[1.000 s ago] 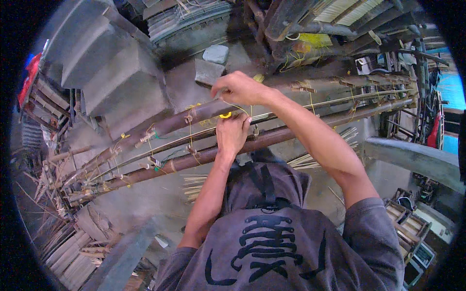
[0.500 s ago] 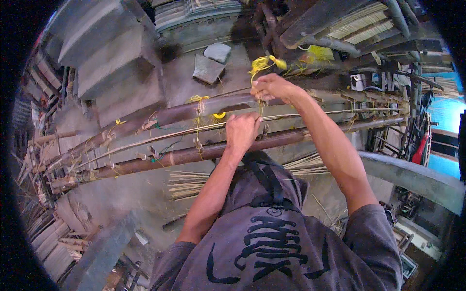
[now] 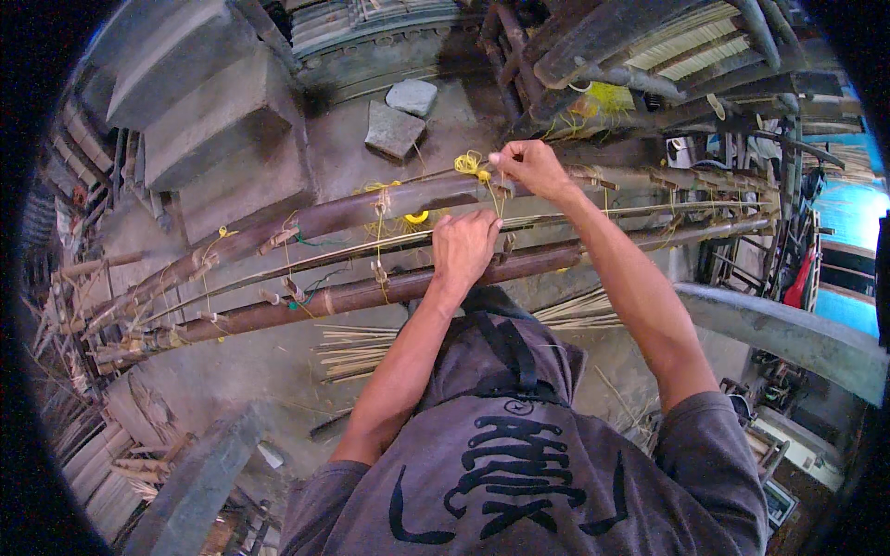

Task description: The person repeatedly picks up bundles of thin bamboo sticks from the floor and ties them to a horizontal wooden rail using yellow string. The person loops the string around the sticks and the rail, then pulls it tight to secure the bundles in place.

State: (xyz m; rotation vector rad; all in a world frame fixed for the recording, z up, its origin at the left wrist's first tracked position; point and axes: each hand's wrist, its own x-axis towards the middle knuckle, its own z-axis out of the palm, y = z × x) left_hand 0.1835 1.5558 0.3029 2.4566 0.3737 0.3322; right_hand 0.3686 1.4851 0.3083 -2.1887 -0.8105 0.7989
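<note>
Two long brown bamboo poles run across in front of me, the far pole (image 3: 324, 219) and the near pole (image 3: 413, 284). Thin bamboo strips (image 3: 362, 246) lie lengthwise between them, and yellow string ties cross from pole to pole. My left hand (image 3: 466, 246) is closed at the strips, its thumb and fingertips pressed on a taut yellow string (image 3: 501, 206). Just beyond, at the far pole, my right hand (image 3: 531, 169) pinches the string by its fingertips. A looped yellow string bundle (image 3: 471, 165) rests beside those fingertips, over the pole.
Grey concrete steps (image 3: 222, 120) rise at the far left. Two flat stone slabs (image 3: 394, 130) lie on the floor beyond the poles. Loose bamboo sticks (image 3: 357, 352) are on the floor near my legs. A bamboo rack (image 3: 649, 56) stands at the far right.
My right hand has shifted slightly right. The yellow bundle, raised above the hand before, is now lower and left of it, by the far pole. My left hand stays at the strips.
</note>
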